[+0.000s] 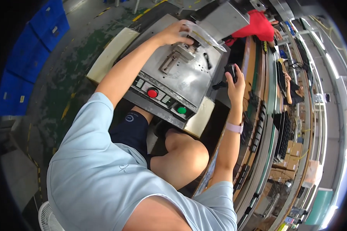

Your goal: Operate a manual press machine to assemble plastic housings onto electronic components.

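Observation:
I sit at a grey metal press machine (189,82) with a red button (152,93) and a green button (181,110) on its front panel. My left hand (173,34) reaches to the metal fixture (183,52) on the machine bed, fingers curled around a small part under a clear guard (204,36). My right hand (235,82) is raised beside the machine and grips a small black part (231,70). A pale watch band (234,127) is on my right wrist.
A conveyor line (268,127) with rows of black parts runs along my right. A person in a red shirt (258,25) works farther down. Blue crates (31,54) stand at the left, cardboard boxes (297,154) beyond the conveyor, a white fan (46,217) behind me.

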Demonstrator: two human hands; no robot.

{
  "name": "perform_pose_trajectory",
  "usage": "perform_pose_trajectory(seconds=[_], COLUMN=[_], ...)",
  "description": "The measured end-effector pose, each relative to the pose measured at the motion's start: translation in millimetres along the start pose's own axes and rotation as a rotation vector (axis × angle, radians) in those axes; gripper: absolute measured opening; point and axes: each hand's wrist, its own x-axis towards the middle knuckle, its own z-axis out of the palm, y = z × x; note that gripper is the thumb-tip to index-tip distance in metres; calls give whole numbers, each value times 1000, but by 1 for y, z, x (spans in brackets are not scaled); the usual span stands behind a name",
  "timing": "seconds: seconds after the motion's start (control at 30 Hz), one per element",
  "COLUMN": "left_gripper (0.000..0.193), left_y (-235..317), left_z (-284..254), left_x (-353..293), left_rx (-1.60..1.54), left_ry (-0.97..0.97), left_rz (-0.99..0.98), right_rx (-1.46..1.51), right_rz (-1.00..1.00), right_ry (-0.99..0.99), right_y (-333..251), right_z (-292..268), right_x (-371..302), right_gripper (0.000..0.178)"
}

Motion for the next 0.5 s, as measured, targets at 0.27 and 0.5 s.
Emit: perform_pose_trajectory(seconds=[0.27,0.5], left_gripper=[92,62], left_y=[-4,71], left_z=[-33,-5], left_x=[-82,-212], left_rx=[-1050,-1578], left_ry=[-75,230], left_rz=[40,-243], right_rx=[228,-23], right_rz=[-91,-439], right_ry=[-66,-278], right_y=[-13,-49], right_z=[98,130], right_x=[53,66], right_gripper=[43,56])
